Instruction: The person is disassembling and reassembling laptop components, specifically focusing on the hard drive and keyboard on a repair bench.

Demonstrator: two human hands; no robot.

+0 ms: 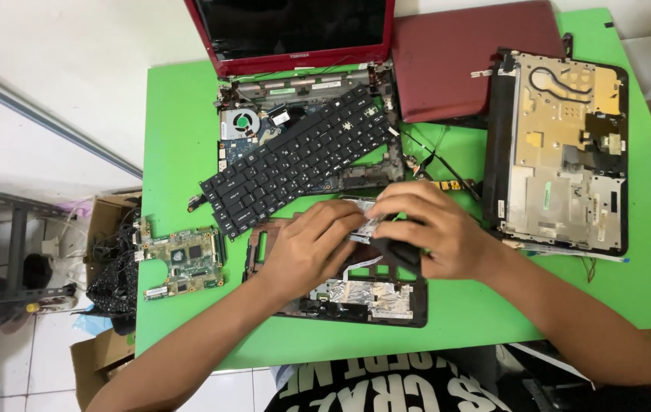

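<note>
Under both hands lay a dark laptop shell (340, 297) with shiny foil inside it, flat on the green table (180, 137). The left hand (311, 246) was spread on the shell's top part, palm down. Its fingers (344, 217) were bent and close together, and their tips pressed on a small silver piece (367, 221). The right hand (432, 229) came in from the other side. Its fingers (398, 200) curled over the same silver piece, so the piece sat between the fingertips of both hands, touching them. I could not tell if the right fingers pinched it or only pushed on it. Below the right fingers, a black flap (401, 252) stuck out from under the palm.

Just past the fingertips, away from the person, a black keyboard (302, 156) lay tilted on an open red laptop (298, 46). A round fan (243, 122) showed in the laptop, beside the keyboard's far end. Thin wires (428, 156) ran over the table just beyond the right fingers.

Off to the side of the left hand, well apart from its fingers, a small green board (184, 259) lay on the table. On the far side of the right hand, near the knuckles, sat a big laptop bottom (565, 152) with its metal inside facing up. A red lid (470, 57) lay past it, half under its top corner. Cardboard boxes (108, 221) with black cords stood on the floor beside the table.
</note>
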